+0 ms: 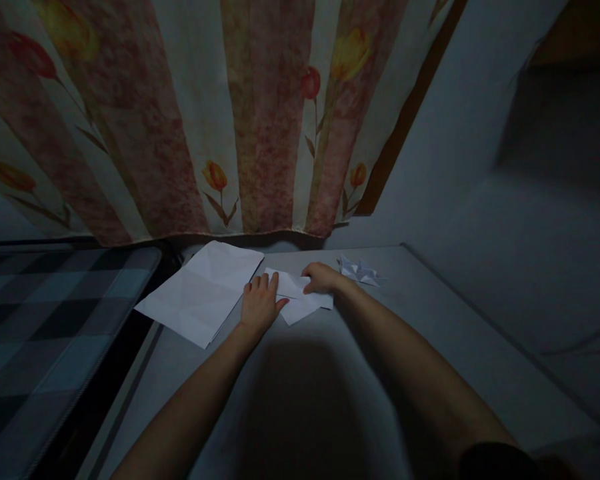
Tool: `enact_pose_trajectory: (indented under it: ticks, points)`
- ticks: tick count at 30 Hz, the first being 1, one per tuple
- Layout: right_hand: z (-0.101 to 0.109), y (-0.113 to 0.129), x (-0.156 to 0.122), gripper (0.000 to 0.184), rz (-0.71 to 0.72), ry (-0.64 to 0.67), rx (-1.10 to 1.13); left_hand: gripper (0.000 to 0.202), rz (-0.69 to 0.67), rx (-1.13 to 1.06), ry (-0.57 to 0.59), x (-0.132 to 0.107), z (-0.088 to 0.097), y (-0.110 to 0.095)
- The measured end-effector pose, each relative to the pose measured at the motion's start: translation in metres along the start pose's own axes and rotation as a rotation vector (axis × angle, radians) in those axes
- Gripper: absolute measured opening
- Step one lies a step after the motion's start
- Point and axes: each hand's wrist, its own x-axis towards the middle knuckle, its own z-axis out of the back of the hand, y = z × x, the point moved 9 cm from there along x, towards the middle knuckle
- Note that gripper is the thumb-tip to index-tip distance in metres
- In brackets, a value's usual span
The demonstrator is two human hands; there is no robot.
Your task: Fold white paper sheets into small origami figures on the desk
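Note:
A partly folded sheet of white paper (295, 305) lies on the pale table (190, 413), with creases and flaps showing on its top. My left hand (261, 301) rests flat over its left side, fingers stretched out and the thumb apart. At its upper right, my right hand (320, 277) has its fingers curled on the paper's edge, gripping it between thumb and fingers. To the left lie larger white paper sheets (207, 287) with faint creases. Right of my right hand sits a small folded paper piece (360, 271) with pointed ends.
A striped curtain with tulips (265, 120) hangs behind the table. On the left is a checked mattress (55, 327), with a dark gap between it and the table. A pale wall (460, 213) runs along the right side. The light is dim.

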Motion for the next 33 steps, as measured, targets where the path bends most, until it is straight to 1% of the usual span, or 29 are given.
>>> enact_pose_trajectory:
  ticks: [1,3,5,7,9,11,13,15,17,19,20,22,25,27,29,31,33]
  points:
    - [0.007,0.002,-0.002,0.020,0.000,-0.026,-0.003,0.074,-0.010,0.000,-0.046,0.000,0.007,-0.001]
    - [0.022,0.007,-0.008,0.018,-0.001,-0.087,-0.014,0.083,-0.035,0.006,-0.116,0.000,0.022,-0.005]
    - [0.041,0.012,-0.017,0.017,0.010,-0.178,-0.048,0.087,-0.063,0.007,-0.149,0.002,0.034,-0.008]
    - [0.059,0.021,-0.029,0.017,0.052,-0.296,-0.126,0.082,-0.092,-0.005,-0.174,0.003,0.044,-0.010]
    - [0.068,0.033,-0.044,0.018,0.135,-0.411,-0.224,0.070,-0.114,-0.019,-0.212,0.003,0.053,-0.011]
    - [0.061,0.044,-0.059,0.026,0.246,-0.494,-0.289,0.056,-0.154,-0.023,-0.241,0.000,0.056,-0.014]
    - [0.040,0.051,-0.072,0.034,0.349,-0.534,-0.294,0.047,-0.240,-0.027,-0.218,-0.005,0.050,-0.022]
    - [0.010,0.053,-0.080,0.035,0.403,-0.503,-0.277,0.037,-0.351,-0.038,-0.105,-0.011,0.033,-0.032]
    - [-0.017,0.052,-0.083,0.034,0.417,-0.438,-0.261,0.029,-0.439,-0.051,0.061,-0.018,0.011,-0.040]
    - [-0.033,0.048,-0.085,0.027,0.389,-0.390,-0.249,0.024,-0.468,-0.067,0.180,-0.024,-0.006,-0.042]
    - [-0.037,0.046,-0.086,0.022,0.372,-0.369,-0.241,0.022,-0.468,-0.077,0.205,-0.025,-0.010,-0.041]
    - [-0.039,0.042,-0.088,0.017,0.333,-0.339,-0.218,0.020,-0.456,-0.105,0.204,-0.025,-0.011,-0.037]
    - [-0.034,0.034,-0.090,0.025,0.243,-0.331,-0.182,0.020,-0.414,-0.174,0.187,-0.020,-0.009,-0.027]
    - [-0.031,0.026,-0.091,0.029,0.158,-0.348,-0.159,0.023,-0.345,-0.232,0.189,-0.014,-0.009,-0.018]
    - [-0.029,0.019,-0.090,0.028,0.087,-0.365,-0.131,0.026,-0.243,-0.260,0.192,-0.008,-0.012,-0.007]
    - [-0.027,0.016,-0.090,0.024,0.049,-0.377,-0.111,0.031,-0.162,-0.239,0.184,-0.005,-0.014,0.001]
    - [-0.025,0.016,-0.089,0.021,0.039,-0.392,-0.115,0.033,-0.141,-0.183,0.157,-0.004,-0.013,0.002]
